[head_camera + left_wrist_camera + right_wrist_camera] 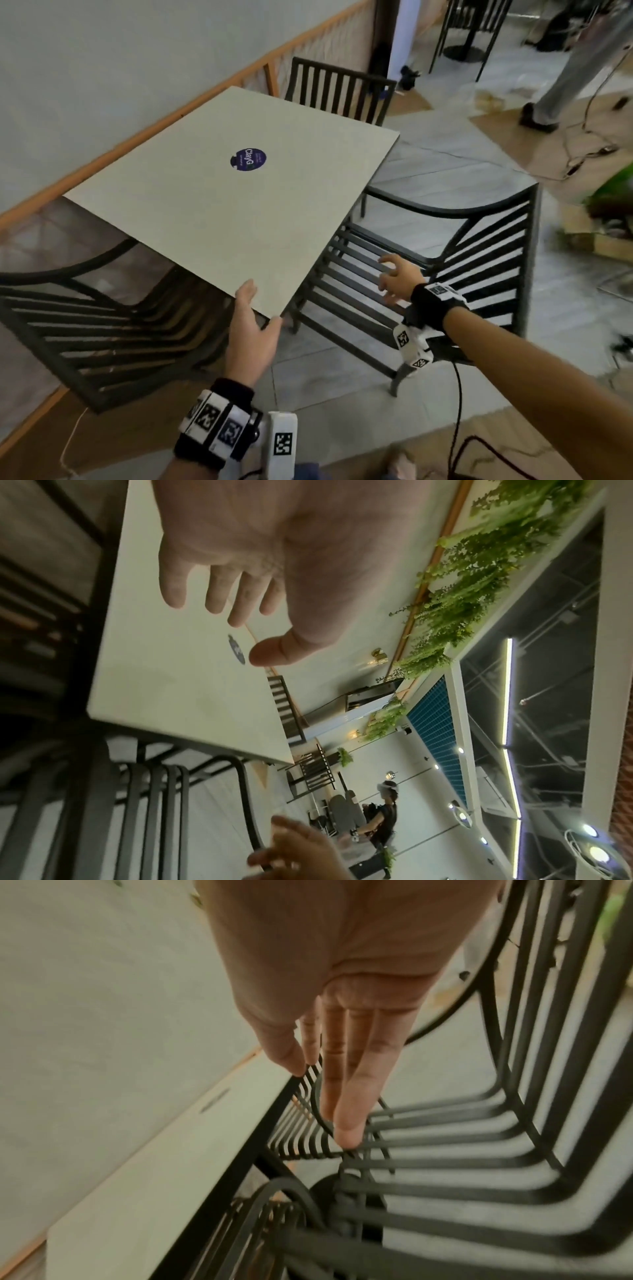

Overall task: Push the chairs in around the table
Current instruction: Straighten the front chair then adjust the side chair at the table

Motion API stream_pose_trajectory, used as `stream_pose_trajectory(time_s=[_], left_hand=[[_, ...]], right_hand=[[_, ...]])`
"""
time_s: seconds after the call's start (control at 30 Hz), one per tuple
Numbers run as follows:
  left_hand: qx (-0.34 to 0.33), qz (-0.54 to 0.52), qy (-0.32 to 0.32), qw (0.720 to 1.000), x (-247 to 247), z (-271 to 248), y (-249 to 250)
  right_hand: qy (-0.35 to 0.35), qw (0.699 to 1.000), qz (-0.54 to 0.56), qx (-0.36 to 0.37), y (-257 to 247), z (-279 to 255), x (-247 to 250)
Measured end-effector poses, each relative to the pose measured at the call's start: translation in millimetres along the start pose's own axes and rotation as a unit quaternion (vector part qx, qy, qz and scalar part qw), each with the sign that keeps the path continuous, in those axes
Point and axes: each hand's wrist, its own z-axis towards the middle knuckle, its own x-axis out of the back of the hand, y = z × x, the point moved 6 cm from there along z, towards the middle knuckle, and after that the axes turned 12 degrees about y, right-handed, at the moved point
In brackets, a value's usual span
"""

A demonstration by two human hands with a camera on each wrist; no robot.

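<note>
A square pale table (212, 205) with a blue sticker (248, 160) has three dark metal slatted chairs around it. The left chair (85, 325) sits mostly under the top. The far chair (339, 92) stands close to the far edge. The right chair (486, 246) has its seat front under the table edge. My left hand (253, 329) is at the table's near corner, palm (260, 561) open and fingers relaxed; I cannot tell if it touches. My right hand (399, 279) hovers over the right chair's seat (445, 1150), fingers (346, 1123) straight and holding nothing.
A wall with a wooden rail (137, 137) runs along the table's left side. A person's legs (565, 78) and floor cables (582, 161) are at the back right. Another dark table set (469, 31) stands beyond. Plants and a box (609, 212) lie at the right.
</note>
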Motion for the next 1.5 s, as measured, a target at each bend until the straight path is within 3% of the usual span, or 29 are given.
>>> stream_pose_trajectory(time_s=[0.23,0.43,0.63,0.87,1.0,1.1,1.3,1.5], left_hand=[[0.077,0.003,-0.026,0.997,-133.6,-27.3,16.6],[0.166,0.041,0.006,0.985,-203.7,-12.7,-15.5],[0.288,0.067,0.027,0.955,-274.1,10.4,-50.3],[0.424,0.054,0.126,0.895,-318.5,23.1,-79.9],[0.5,0.054,0.16,0.849,-334.2,7.1,-88.8],[0.549,0.021,0.148,0.822,-348.0,-5.7,-89.7],[0.606,-0.001,0.181,0.775,-375.8,-19.4,-119.3],[0.62,0.054,0.236,0.746,-388.1,-24.2,-130.4]], right_hand=[[0.007,0.995,-0.032,0.089,-15.1,36.4,132.0],[-0.009,0.993,-0.036,0.109,-16.3,98.7,177.7],[-0.058,0.982,-0.134,0.123,-3.0,192.1,173.1],[-0.101,0.914,-0.351,0.179,32.5,289.5,150.6],[-0.12,0.902,-0.386,0.15,63.1,339.3,141.3],[-0.099,0.903,-0.4,0.125,84.0,374.2,144.2],[-0.083,0.898,-0.41,0.137,101.5,451.5,126.2],[-0.164,0.873,-0.442,0.126,138.7,496.1,98.7]])
